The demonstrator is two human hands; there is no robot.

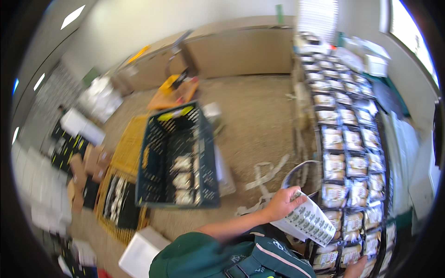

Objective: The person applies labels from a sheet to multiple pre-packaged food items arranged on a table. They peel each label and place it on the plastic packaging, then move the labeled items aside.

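Observation:
My left hand (pixel 285 204) grips the upper edge of a sheet of printed labels (pixel 311 220), which hangs in front of my body beside the packs. At the bottom right, my right hand (pixel 356 267) touches or lies just over one of the wrapped food packs (pixel 351 255); whether its fingers hold anything is hidden by the frame's edge and blur. The packs have black trays and clear film and lie in long rows on the table at my right. Many bear printed labels. A dark strap with writing crosses my green clothing.
A dark green plastic crate (pixel 208 180) holding several packs stands at centre left, beside yellow crates (pixel 128 146). A white box (pixel 142 250) stands at lower left. White strips (pixel 267 173) lie on the floor near the table. Large cardboard boxes (pixel 243 52) line the wall.

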